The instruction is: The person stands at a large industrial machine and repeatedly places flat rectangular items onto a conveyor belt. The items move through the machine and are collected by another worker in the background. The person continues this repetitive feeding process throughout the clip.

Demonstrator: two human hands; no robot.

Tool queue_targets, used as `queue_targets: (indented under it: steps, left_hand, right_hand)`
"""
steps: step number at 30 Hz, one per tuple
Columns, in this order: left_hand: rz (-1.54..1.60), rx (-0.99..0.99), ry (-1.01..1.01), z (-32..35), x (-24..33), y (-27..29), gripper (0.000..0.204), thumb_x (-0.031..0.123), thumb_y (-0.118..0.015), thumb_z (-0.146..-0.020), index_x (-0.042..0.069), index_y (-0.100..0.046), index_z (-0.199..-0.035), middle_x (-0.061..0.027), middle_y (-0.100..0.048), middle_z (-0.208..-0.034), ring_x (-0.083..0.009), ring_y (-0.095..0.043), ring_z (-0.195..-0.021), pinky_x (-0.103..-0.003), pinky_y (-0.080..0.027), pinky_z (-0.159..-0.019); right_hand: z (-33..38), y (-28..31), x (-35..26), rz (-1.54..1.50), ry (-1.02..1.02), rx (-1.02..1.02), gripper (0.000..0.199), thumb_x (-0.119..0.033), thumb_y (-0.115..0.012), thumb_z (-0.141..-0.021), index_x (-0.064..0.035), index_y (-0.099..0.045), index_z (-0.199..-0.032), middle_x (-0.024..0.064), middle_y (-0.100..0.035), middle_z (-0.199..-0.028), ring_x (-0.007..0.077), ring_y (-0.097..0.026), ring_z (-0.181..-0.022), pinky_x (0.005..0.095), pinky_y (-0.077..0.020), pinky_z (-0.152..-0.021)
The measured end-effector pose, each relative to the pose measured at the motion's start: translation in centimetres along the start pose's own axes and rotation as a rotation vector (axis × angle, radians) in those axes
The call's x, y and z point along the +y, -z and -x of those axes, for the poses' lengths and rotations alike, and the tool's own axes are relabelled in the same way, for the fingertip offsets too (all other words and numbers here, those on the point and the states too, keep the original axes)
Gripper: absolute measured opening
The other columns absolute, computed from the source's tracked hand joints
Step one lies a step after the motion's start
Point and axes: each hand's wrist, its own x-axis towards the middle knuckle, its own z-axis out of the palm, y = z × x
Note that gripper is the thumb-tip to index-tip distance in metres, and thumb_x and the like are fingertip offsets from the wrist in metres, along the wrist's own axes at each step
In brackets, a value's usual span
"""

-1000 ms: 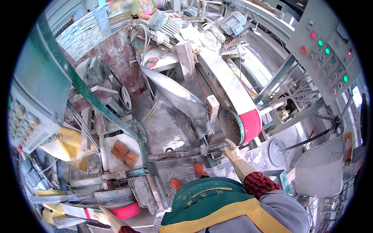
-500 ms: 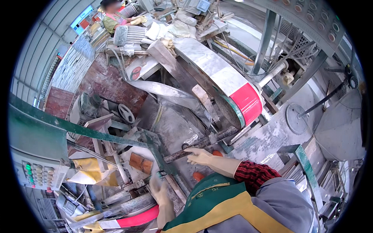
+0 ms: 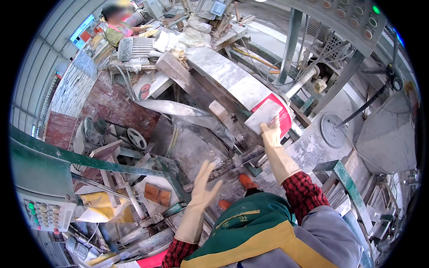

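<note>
A dusty, crowded workshop, with one pale slab (image 3: pixel 261 117) at the near end of a white belt (image 3: pixel 223 71).
Lower center, the left gloved hand (image 3: pixel 201 194) hangs bare of any load, fingers spread; two orange shoes (image 3: pixel 247 181) stand on the grey, powder-marked floor (image 3: pixel 297 154). Right of center, the right gloved hand (image 3: pixel 272 134) meets the slab's lower edge over the belt's single red band (image 3: pixel 286 119); whether those fingers pinch it or merely touch, I cannot tell. Two button panels flank the scene, one lower left (image 3: pixel 49 210), one upper right (image 3: pixel 351 18). One handwheel (image 3: pixel 136 138) sits left of center; one co-worker (image 3: pixel 118 33) is upper left, before a ribbed wall (image 3: pixel 49 58).
</note>
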Motion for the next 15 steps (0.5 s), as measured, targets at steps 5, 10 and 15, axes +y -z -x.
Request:
queue_targets:
  steps: [5,10,15]
  left_hand:
    - [0.361,0.228,0.435,10.1,-11.1,1.9,0.055,0.008,-0.064,-0.082,0.003,-0.043,-0.132,-0.0122,-0.041,-0.137,-0.0226,-0.042,-0.124,-0.032,-0.035,-0.102]
    - [0.698,0.611,0.975,16.2,-10.0,4.5,0.053,0.016,-0.058,-0.089,0.007,-0.038,-0.137,-0.0072,-0.043,-0.136,-0.0188,-0.041,-0.124,-0.029,-0.033,-0.102]
    - [0.686,0.681,1.047,18.4,-9.9,4.5,0.055,0.019,-0.059,-0.089,0.007,-0.036,-0.137,-0.0066,-0.041,-0.138,-0.017,-0.04,-0.125,-0.029,-0.031,-0.104]
  right_hand:
    - [-5.7,-0.2,2.1,0.068,0.004,0.029,0.075,0.001,-0.057,-0.072,-0.0004,-0.025,-0.14,0.0206,-0.052,-0.123,0.0261,-0.057,-0.105,0.029,-0.0452,-0.088]
    - [-8.0,-1.4,3.6,0.072,0.089,0.082,0.074,0.004,-0.057,-0.072,-0.0008,-0.026,-0.139,0.0194,-0.05,-0.126,0.0251,-0.053,-0.11,0.0269,-0.0417,-0.091]
    - [-8.2,-2.2,4.3,-0.161,0.01,0.091,0.073,0.003,-0.059,-0.075,-0.0003,-0.026,-0.139,0.0181,-0.048,-0.129,0.0256,-0.05,-0.115,0.0268,-0.0383,-0.095]
